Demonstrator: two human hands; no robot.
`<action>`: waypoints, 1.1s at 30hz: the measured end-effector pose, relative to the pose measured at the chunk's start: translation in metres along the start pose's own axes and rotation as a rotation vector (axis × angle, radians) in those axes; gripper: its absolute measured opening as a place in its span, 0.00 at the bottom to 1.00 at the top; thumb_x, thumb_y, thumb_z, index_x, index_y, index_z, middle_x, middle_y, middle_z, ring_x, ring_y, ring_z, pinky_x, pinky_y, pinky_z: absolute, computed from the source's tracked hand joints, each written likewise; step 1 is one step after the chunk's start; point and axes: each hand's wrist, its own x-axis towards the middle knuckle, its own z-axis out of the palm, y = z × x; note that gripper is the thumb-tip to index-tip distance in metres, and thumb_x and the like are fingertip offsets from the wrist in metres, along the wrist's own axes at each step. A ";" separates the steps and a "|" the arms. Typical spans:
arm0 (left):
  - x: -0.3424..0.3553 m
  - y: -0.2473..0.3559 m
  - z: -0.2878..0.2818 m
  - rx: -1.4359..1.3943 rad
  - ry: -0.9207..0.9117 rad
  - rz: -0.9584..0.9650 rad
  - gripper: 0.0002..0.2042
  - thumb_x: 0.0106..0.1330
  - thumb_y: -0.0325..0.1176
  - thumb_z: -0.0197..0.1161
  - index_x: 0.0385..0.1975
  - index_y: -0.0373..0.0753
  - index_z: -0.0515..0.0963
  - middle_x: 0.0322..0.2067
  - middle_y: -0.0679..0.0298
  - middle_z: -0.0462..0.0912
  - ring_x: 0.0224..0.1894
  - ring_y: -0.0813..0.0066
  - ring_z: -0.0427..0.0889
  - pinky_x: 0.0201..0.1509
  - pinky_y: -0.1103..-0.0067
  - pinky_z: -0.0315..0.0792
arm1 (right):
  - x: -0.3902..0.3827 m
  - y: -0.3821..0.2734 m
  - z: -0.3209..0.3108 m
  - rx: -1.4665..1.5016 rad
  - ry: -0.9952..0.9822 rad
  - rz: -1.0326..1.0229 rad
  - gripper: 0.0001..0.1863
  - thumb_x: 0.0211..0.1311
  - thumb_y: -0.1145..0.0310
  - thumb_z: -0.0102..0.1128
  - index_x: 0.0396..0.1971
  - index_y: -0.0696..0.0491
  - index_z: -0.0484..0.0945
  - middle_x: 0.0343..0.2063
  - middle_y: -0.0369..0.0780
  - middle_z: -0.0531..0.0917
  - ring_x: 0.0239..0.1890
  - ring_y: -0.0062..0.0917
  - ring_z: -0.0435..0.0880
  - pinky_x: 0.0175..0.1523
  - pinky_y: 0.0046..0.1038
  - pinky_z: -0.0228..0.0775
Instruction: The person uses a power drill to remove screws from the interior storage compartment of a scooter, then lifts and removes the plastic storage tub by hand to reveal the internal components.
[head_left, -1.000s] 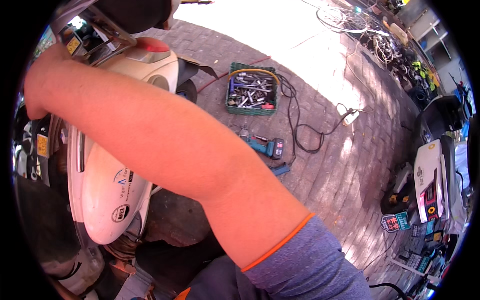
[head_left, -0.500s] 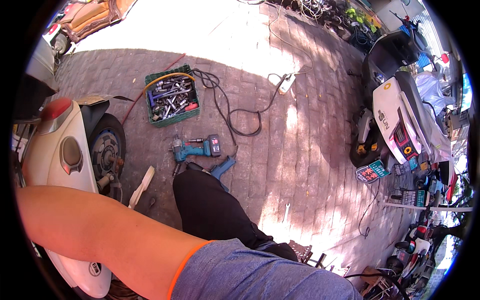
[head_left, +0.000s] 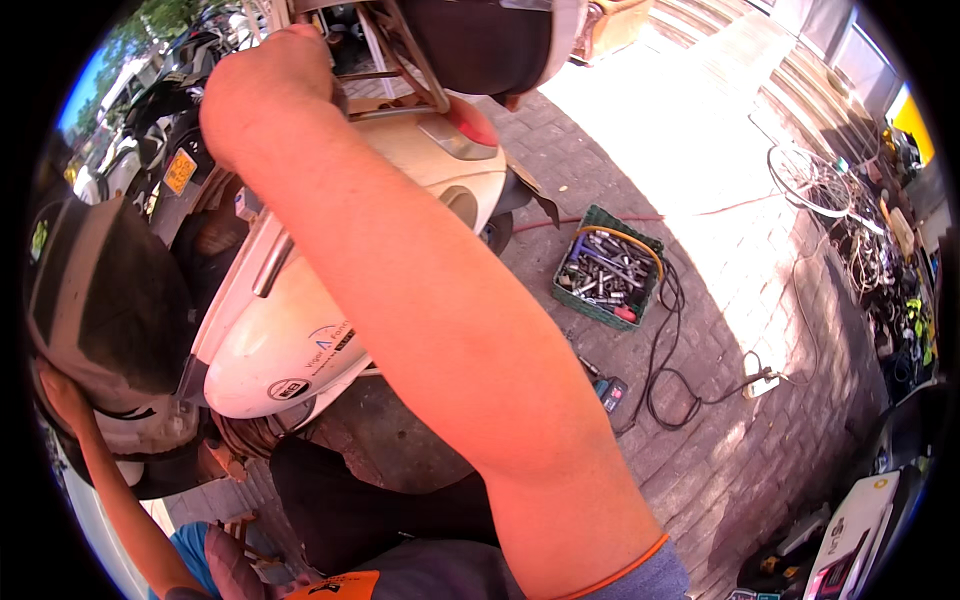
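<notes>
My right arm stretches across the white scooter (head_left: 250,370) to my right hand (head_left: 270,90) at the top, whose fingers are closed around part of the metal rear rack (head_left: 425,70), partly hidden behind the hand. Above the red tail light (head_left: 472,128) sits a dark box (head_left: 480,45). At the far left my left hand (head_left: 68,395) curls around the lower edge of a large black padded part, seemingly a seat (head_left: 110,280); some fingertips are hidden.
A green basket of sockets and wrenches (head_left: 610,268), a teal cordless tool (head_left: 608,390), cables and a white power strip (head_left: 760,385) lie on the paving (head_left: 700,480). Tangled parts (head_left: 870,240) line the right, another scooter (head_left: 845,530) stands lower right, and more vehicles (head_left: 150,120) upper left.
The view has swung back leftward from half a second ago. My right hand is now visible high on the rack, and my left hand has come into view on the black part.
</notes>
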 end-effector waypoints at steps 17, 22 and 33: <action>-0.033 0.105 -0.029 -0.392 0.148 -0.432 0.31 0.84 0.53 0.43 0.58 0.27 0.78 0.54 0.55 0.84 0.57 0.67 0.79 0.66 0.76 0.67 | 0.006 -0.021 0.003 0.633 0.142 0.234 0.14 0.60 0.76 0.50 0.36 0.56 0.86 0.28 0.44 0.85 0.38 0.34 0.84 0.54 0.35 0.74; -0.034 0.107 -0.029 -0.479 0.180 -0.485 0.31 0.85 0.53 0.43 0.59 0.27 0.78 0.55 0.55 0.84 0.58 0.67 0.79 0.67 0.76 0.67 | 0.007 -0.016 0.010 0.617 0.154 0.200 0.14 0.60 0.78 0.48 0.36 0.58 0.86 0.25 0.39 0.81 0.33 0.25 0.80 0.45 0.30 0.73; -0.043 0.095 -0.038 -0.481 0.206 -0.525 0.29 0.85 0.52 0.43 0.58 0.28 0.78 0.51 0.58 0.84 0.53 0.71 0.79 0.62 0.77 0.69 | 0.007 -0.017 0.009 0.627 0.150 0.208 0.14 0.60 0.78 0.47 0.35 0.57 0.85 0.28 0.39 0.79 0.32 0.25 0.80 0.45 0.30 0.73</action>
